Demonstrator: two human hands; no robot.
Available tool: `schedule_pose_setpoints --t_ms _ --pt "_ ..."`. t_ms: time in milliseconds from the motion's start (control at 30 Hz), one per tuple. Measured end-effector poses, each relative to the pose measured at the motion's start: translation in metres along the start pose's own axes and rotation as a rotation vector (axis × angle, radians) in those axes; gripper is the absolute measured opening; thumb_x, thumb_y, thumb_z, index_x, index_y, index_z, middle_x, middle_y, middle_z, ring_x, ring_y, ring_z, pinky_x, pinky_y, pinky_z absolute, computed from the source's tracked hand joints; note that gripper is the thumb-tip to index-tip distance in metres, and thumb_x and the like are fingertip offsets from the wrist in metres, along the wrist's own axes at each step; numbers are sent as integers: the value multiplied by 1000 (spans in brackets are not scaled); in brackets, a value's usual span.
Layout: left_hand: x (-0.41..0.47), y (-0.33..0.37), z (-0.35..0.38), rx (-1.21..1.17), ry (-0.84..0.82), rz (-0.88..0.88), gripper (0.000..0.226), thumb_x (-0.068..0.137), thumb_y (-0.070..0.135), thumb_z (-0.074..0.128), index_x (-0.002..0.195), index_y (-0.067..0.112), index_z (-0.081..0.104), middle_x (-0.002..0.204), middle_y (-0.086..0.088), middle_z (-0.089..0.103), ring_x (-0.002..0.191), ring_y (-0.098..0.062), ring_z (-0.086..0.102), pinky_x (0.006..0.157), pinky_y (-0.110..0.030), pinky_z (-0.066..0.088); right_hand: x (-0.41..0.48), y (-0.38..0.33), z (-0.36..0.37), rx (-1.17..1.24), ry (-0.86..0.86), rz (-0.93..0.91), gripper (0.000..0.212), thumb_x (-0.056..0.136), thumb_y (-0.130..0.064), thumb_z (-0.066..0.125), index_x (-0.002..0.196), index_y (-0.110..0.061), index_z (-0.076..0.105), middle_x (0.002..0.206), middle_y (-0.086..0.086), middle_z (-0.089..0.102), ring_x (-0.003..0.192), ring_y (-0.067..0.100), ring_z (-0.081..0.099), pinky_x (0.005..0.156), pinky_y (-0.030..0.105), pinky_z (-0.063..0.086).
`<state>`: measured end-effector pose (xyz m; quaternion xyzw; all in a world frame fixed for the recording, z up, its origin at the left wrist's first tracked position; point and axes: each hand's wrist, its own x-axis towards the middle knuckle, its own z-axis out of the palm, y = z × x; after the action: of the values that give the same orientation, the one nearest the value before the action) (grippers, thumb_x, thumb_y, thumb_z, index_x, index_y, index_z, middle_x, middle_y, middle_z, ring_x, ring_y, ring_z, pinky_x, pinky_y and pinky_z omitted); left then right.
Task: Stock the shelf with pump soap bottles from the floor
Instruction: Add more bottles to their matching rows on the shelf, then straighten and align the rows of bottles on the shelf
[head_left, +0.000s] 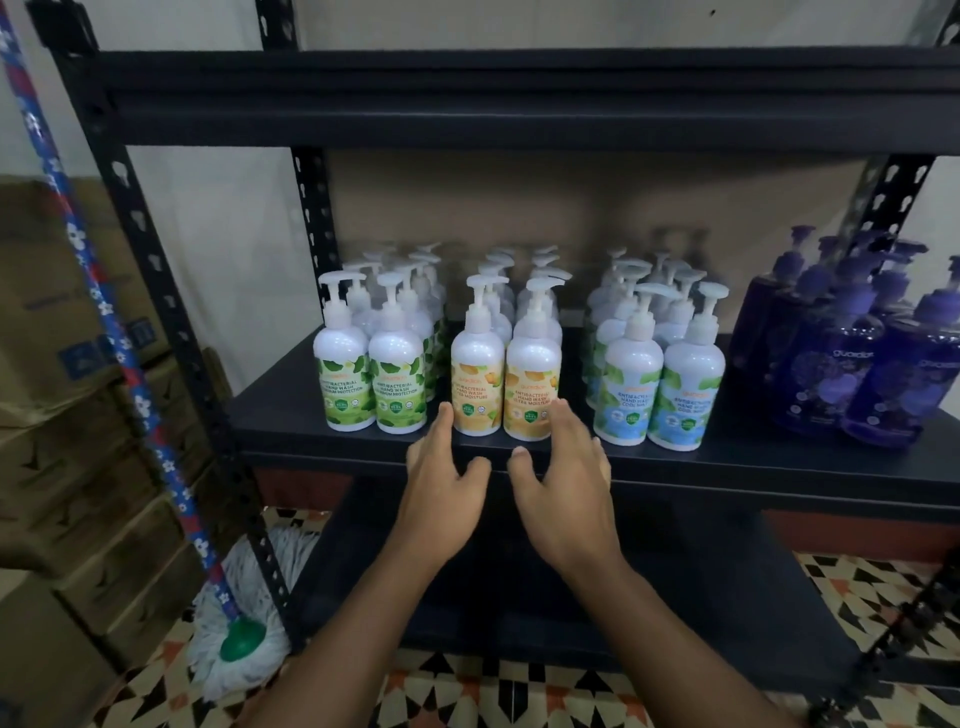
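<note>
White pump soap bottles stand in rows on the black shelf (291, 410): green-label bottles (347, 374) at left, orange-label bottles (478, 379) in the middle, blue-label bottles (631, 389) to the right, dark purple bottles (826, 374) at far right. My left hand (444, 478) is open just in front of the left front orange bottle, fingertips near its base. My right hand (563, 483) is open by the right front orange bottle (532, 387), fingers beside its lower right side. Neither hand grips a bottle.
A mop (239, 613) with a blue flowered handle leans at the shelf's left post. Stacked cardboard boxes (62, 467) fill the left side. A lower black shelf (675, 597) sits beneath. The floor (467, 691) is patterned tile.
</note>
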<state>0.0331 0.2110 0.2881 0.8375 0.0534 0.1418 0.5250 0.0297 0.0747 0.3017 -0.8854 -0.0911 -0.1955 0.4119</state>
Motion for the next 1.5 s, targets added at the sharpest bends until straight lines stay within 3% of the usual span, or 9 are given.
schedule_pose_setpoints --t_ms 200,367,567,667,867,1033,1167,1333,1500 --pt "7 2 1 24 -10 -36 75 97 26 56 161 37 18 154 0 30 131 -15 45 105 -26 35 11 2 4 13 -3 69 69 100 -30 54 160 -17 21 162 -6 31 131 -13 11 127 37 6" --pt "5 4 1 0 -14 -21 74 96 26 57 160 37 22 156 0 30 135 -10 41 106 -24 31 10 3 4 39 54 98 68 97 -30 59 157 -17 30 156 -4 39 143 10 29 123 45 25" --pt "2 7 2 2 -38 -32 75 96 29 57 160 40 19 158 3 26 139 -12 38 107 -27 31 8 5 4 35 41 109 70 95 -32 60 156 -17 30 159 -4 37 148 15 28 121 45 30" --pt "-6 9 -1 -18 -34 -21 77 95 29 59 160 38 19 159 4 27 141 -12 36 117 -34 33 5 2 -1 59 49 128 71 95 -32 61 157 -18 29 160 -5 33 148 15 29 119 36 32" --pt "-21 11 -37 -106 155 85 50 92 19 64 138 34 52 138 14 54 128 -5 51 108 -34 45 -7 -29 -12 166 79 3 50 94 -27 65 142 -22 50 137 -10 49 117 -2 48 94 19 41" --pt "-13 22 -89 -112 302 116 33 94 17 64 124 30 59 123 11 60 117 -9 59 97 -32 51 -3 -69 -4 246 -40 -63 45 93 -29 65 137 -24 56 129 -13 55 115 7 57 98 33 51" --pt "8 37 -132 -41 303 181 29 95 24 63 122 34 58 124 10 59 114 -11 60 98 -35 51 25 -104 -5 188 -64 -164 40 94 -31 64 133 -23 60 122 -14 56 108 1 56 89 21 45" --pt "53 66 -182 155 229 286 30 97 31 62 127 28 62 132 13 53 118 1 48 100 -23 38 79 -137 -13 72 -114 -290 36 95 -37 61 128 -23 64 123 -8 58 106 8 58 94 31 49" --pt "108 90 -205 289 142 344 33 98 38 60 128 24 63 126 10 56 117 -4 50 98 -24 40 139 -151 -21 -228 -169 -413 32 97 -33 58 125 -20 66 117 -1 64 107 17 60 86 30 45"
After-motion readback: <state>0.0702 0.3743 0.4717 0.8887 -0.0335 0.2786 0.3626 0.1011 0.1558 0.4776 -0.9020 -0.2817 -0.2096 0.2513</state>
